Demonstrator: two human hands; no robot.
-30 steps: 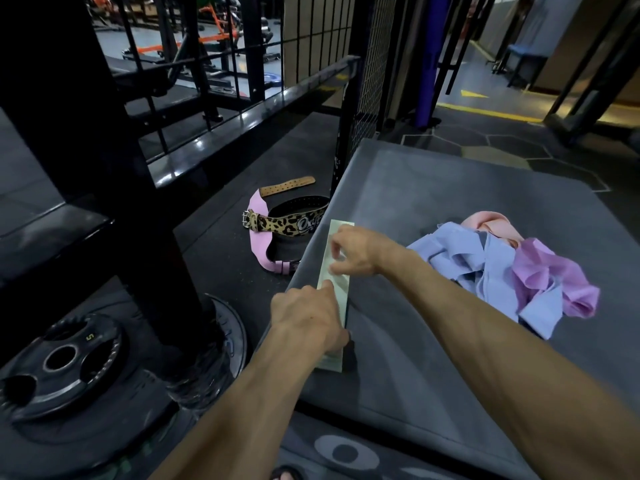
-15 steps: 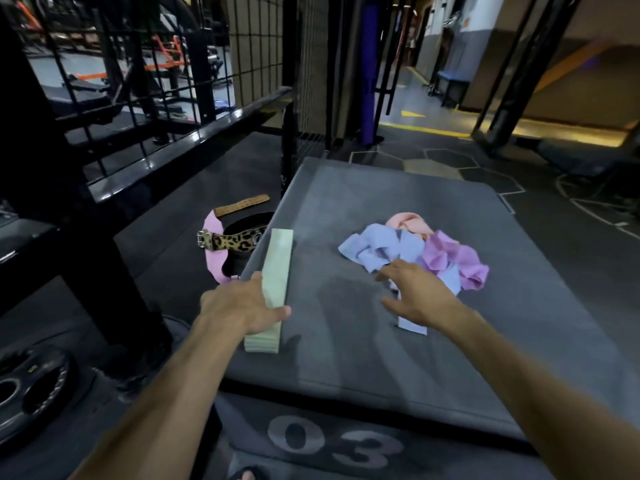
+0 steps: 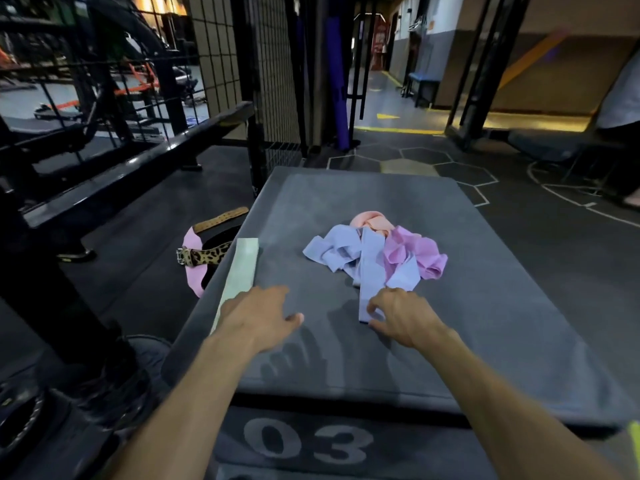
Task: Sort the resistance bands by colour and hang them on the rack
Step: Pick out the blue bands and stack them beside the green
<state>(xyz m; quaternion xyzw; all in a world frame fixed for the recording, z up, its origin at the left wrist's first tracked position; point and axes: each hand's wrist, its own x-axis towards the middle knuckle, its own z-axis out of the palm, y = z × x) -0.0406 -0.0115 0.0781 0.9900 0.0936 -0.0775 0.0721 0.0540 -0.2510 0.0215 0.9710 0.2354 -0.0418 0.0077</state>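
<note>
A heap of resistance bands lies on the grey padded box (image 3: 485, 306): pale blue bands (image 3: 339, 251), pink-purple bands (image 3: 415, 251) and a peach band (image 3: 370, 220) at the back. A flat pale green band (image 3: 242, 271) lies straight along the box's left edge. My right hand (image 3: 401, 317) pinches the near end of a long pale blue band (image 3: 370, 278) that runs out of the heap. My left hand (image 3: 259, 313) hovers over the box just right of the green band, fingers spread, holding nothing.
Lifting belts, a pink one (image 3: 194, 265) and a leopard-print one (image 3: 204, 258), lie on the floor left of the box. A black metal rack frame (image 3: 41, 289) and rail (image 3: 138, 168) stand at left, a weight plate (image 3: 20, 420) at bottom left. A person stands at the far right (image 3: 620, 98).
My left hand has come off the green band and moved right over the box. My right hand has taken hold of the end of a blue band. The view has tilted up.
</note>
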